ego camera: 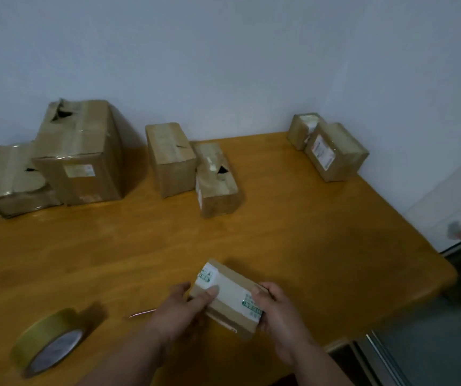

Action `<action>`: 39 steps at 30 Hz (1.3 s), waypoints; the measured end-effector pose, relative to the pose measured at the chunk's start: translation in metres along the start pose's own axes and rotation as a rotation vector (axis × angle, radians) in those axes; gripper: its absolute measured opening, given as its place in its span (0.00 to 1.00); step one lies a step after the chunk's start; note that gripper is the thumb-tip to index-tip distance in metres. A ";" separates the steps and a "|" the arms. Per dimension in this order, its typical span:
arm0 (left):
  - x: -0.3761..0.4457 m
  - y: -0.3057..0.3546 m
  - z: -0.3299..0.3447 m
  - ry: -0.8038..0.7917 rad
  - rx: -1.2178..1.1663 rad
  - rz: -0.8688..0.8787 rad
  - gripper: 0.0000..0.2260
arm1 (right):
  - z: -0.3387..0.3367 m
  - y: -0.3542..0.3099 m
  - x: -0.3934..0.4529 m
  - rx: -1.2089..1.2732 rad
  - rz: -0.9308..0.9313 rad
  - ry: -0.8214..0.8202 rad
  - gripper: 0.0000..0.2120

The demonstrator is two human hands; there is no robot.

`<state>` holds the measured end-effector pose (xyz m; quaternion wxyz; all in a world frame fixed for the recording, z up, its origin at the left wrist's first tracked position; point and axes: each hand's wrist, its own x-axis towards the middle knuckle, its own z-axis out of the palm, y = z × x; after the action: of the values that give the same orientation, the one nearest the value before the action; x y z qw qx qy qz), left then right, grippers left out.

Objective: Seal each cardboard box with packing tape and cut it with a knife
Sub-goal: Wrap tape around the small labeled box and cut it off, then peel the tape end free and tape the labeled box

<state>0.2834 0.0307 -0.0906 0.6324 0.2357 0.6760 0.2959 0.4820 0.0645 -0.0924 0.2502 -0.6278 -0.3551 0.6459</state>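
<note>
I hold the small box (pixel 229 296) between my left hand (pixel 179 307) and right hand (pixel 276 310); next I must take the tape roll (pixel 48 341), left of my left hand.

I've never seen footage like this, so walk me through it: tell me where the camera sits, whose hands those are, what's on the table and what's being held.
There is one picture, taken by a wide-angle camera worn on a person's head, looking forward and down. No machine is involved, just two bare hands.

The left hand and the right hand together hold a small brown cardboard box with white printed labels, low over the orange-brown wooden table, the left thumb lying on top.

On the table near the left hand lies a yellowish roll of packing tape. A thin metallic object, possibly the knife, pokes out beside the left wrist; it is too blurred to be sure.

Along the wall stand more brown cardboard boxes: a torn group at the left, two in the middle, two at the right.
</note>
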 end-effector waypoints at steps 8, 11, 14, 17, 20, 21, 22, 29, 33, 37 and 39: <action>0.042 0.050 0.122 0.055 -0.299 0.042 0.24 | -0.118 -0.027 0.037 0.186 0.057 -0.089 0.12; 0.055 0.066 0.140 0.131 -0.361 0.056 0.32 | -0.132 -0.038 0.058 0.226 0.044 -0.111 0.13; 0.070 0.084 0.153 0.114 -0.289 0.082 0.32 | -0.135 -0.052 0.082 0.267 0.020 -0.077 0.14; 0.090 0.108 0.166 0.043 -0.166 0.119 0.28 | -0.136 -0.068 0.105 0.307 -0.004 -0.032 0.14; 0.111 0.134 0.180 -0.002 -0.072 0.169 0.32 | -0.144 -0.089 0.131 0.243 -0.036 0.058 0.12; 0.118 0.142 0.185 0.000 -0.041 0.182 0.34 | -0.147 -0.096 0.140 0.171 -0.047 0.079 0.11; 0.127 0.150 0.189 0.005 -0.010 0.195 0.35 | -0.149 -0.104 0.151 0.106 -0.055 0.099 0.11; 0.203 0.214 0.239 0.032 0.042 0.224 0.38 | -0.182 -0.147 0.249 0.033 -0.040 0.152 0.18; 0.255 0.250 0.265 0.075 0.051 0.223 0.36 | -0.203 -0.174 0.305 0.052 -0.011 0.138 0.19; 0.306 0.284 0.285 0.108 0.100 0.262 0.33 | -0.218 -0.202 0.351 0.084 -0.019 0.137 0.18; 0.324 0.297 0.290 0.121 0.140 0.258 0.31 | -0.220 -0.212 0.368 0.089 -0.031 0.122 0.22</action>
<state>0.5262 0.4967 -0.1229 0.5290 0.3459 0.6960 0.3406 0.6421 0.5118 -0.1527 0.3087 -0.6486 -0.3199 0.6178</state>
